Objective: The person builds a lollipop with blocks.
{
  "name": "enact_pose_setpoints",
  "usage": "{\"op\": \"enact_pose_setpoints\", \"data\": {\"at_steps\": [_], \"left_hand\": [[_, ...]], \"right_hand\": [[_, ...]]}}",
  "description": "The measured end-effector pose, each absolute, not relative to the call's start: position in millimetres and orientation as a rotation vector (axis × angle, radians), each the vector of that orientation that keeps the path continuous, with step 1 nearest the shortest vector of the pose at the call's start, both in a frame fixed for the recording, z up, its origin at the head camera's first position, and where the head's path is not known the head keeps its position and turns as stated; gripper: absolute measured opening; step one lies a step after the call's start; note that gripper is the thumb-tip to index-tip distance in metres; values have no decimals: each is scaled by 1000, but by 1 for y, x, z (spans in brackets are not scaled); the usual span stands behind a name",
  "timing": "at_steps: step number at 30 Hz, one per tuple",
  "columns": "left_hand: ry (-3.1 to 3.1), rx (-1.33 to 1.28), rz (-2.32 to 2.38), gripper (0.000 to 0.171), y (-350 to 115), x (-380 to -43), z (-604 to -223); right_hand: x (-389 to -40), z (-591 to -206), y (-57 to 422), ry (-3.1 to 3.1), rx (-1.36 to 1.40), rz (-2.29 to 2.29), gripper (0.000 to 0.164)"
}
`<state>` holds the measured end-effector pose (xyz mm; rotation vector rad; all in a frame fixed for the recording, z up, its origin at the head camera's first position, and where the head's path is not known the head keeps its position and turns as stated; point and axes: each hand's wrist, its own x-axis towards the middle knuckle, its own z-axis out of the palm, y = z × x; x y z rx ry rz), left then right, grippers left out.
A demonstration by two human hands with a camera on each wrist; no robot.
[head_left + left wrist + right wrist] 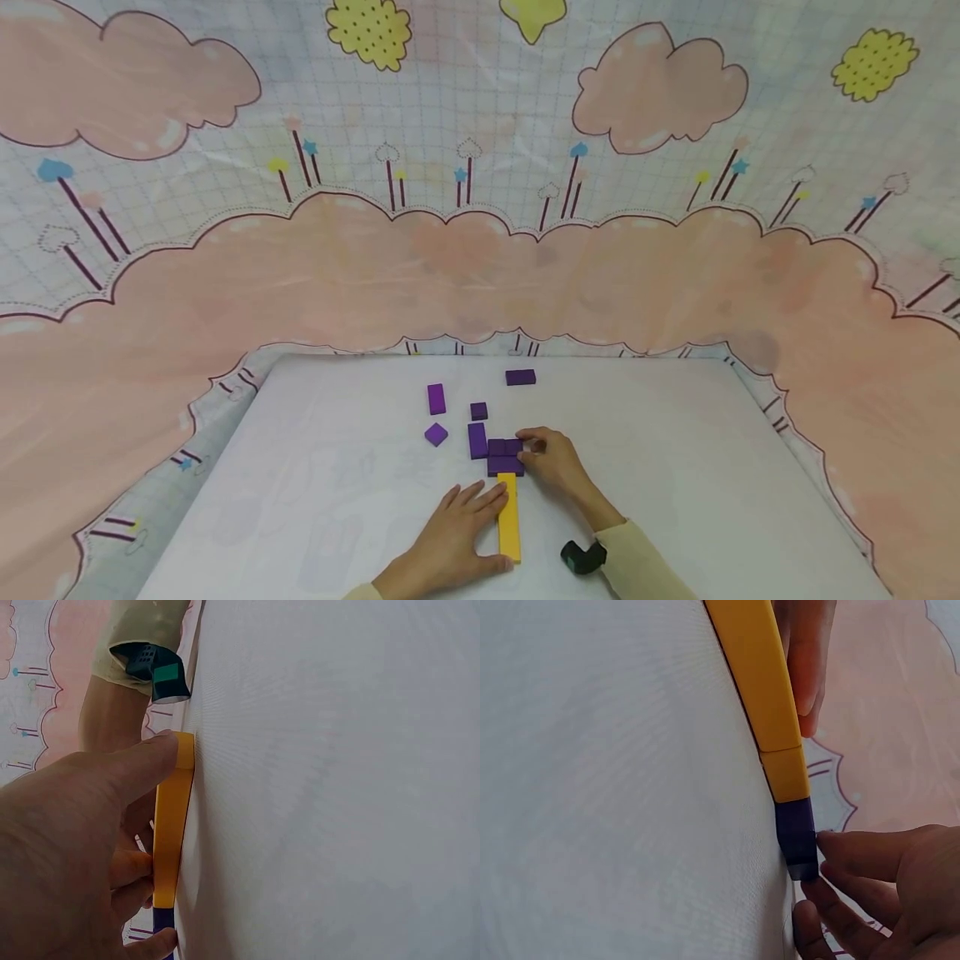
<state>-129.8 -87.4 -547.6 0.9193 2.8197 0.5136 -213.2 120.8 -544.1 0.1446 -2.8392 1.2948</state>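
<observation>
A yellow bar point(509, 525), with a seam across it in the right wrist view, lies lengthwise on the white table. My left hand point(456, 537) holds it, thumb at the near end and fingers along its left side by the far end. Against its far end sits a cluster of dark purple blocks point(506, 466). My right hand point(553, 460) is at the cluster's right edge, thumb and forefinger pinching a dark purple block point(796, 825) there. An upright purple block point(477, 441) touches or nearly touches the cluster's left side.
Beyond the cluster lie a small dark purple block point(478, 411) and a dark purple oblong block point(521, 377). To the left are a brighter purple oblong block point(437, 399) and a purple diamond-turned block point(436, 434). A cloud-patterned cloth point(480, 275) surrounds the white table point(675, 467).
</observation>
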Motion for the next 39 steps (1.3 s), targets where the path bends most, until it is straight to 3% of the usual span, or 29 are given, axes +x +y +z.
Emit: {"op": "enact_pose_setpoints", "data": {"at_steps": [27, 39], "left_hand": [[2840, 935, 478, 84, -87, -131, -549], [2827, 918, 484, 84, -87, -132, -550]], "right_hand": [[-215, -541, 123, -2877, 126, 1302, 29], [-216, -518, 136, -2796, 86, 1437, 31]]}}
